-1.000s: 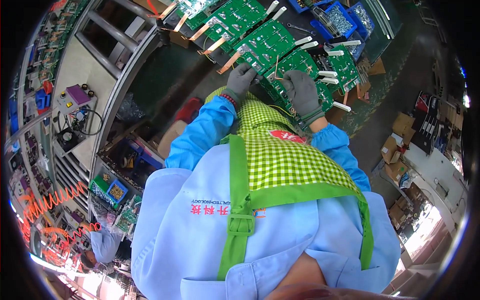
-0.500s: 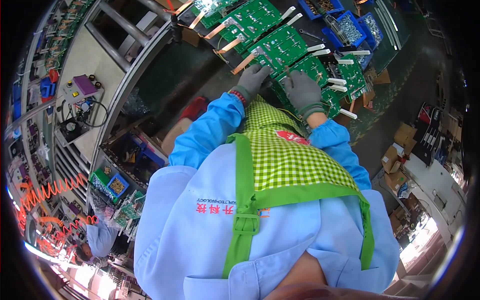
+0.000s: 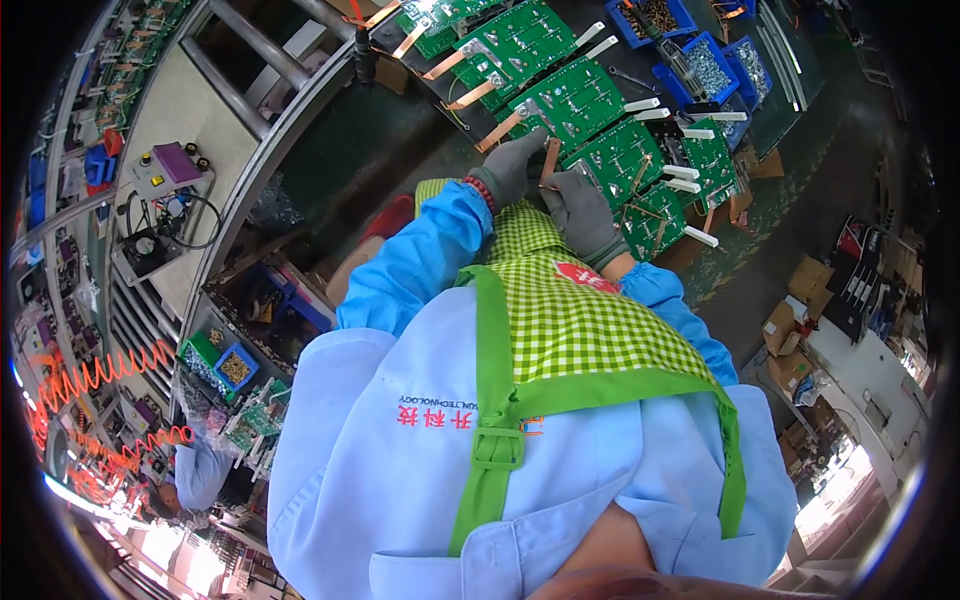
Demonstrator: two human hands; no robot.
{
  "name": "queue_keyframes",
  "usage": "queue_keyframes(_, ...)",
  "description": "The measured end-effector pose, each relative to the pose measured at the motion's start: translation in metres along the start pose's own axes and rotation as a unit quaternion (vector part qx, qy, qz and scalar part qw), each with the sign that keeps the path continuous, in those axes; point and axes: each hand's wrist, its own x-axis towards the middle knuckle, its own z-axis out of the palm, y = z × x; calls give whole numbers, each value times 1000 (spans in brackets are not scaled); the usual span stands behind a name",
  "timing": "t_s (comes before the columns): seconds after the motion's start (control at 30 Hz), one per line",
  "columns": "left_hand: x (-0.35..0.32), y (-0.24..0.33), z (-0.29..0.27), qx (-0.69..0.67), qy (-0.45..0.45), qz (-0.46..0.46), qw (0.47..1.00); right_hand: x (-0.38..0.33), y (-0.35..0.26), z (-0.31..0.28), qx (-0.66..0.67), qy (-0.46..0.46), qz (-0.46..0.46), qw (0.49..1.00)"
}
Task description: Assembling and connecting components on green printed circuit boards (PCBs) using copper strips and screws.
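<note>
Fingers of both gloved hands, left hand (image 3: 512, 165) and right hand (image 3: 583, 212), now closer together, pinching a copper strip (image 3: 549, 160).

We see a dark green floor (image 3: 760, 250) with cardboard boxes (image 3: 800, 320) at right, a grey metal rack (image 3: 250, 190) at left with orange coiled hoses (image 3: 100, 370) below, blue parts bins (image 3: 715, 65) at top, and bright light low down.
</note>
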Motion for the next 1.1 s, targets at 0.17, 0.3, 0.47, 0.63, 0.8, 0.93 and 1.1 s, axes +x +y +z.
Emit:
queue_keyframes(0.17, -17, 4, 23, 206, 39, 49, 976, -1, -3, 4, -5, -36, 11, 999)
queue_keyframes(0.3, -16, 6, 21, 271, 61, 41, 960, 4, -9, 5, -6, -27, 6, 1000)
queue_keyframes(0.47, -20, 3, 18, 130, -6, 34, 991, 2, -8, -2, -50, -4, -23, 998)
queue_keyframes(0.63, -8, -3, -1, 280, -54, 124, 950, 3, 2, -2, -23, 15, -27, 999)
queue_keyframes(0.8, -21, 9, 1, 666, -106, 385, 630, 2, 1, -5, -55, -10, -35, 998)
queue_keyframes(0.93, -3, -8, -15, 294, -149, 267, 905, 9, -5, -5, -43, 4, -34, 998)
queue_keyframes(1.1, -17, 8, 4, 710, -42, 367, 599, 7, 0, 7, -47, -6, -7, 999)
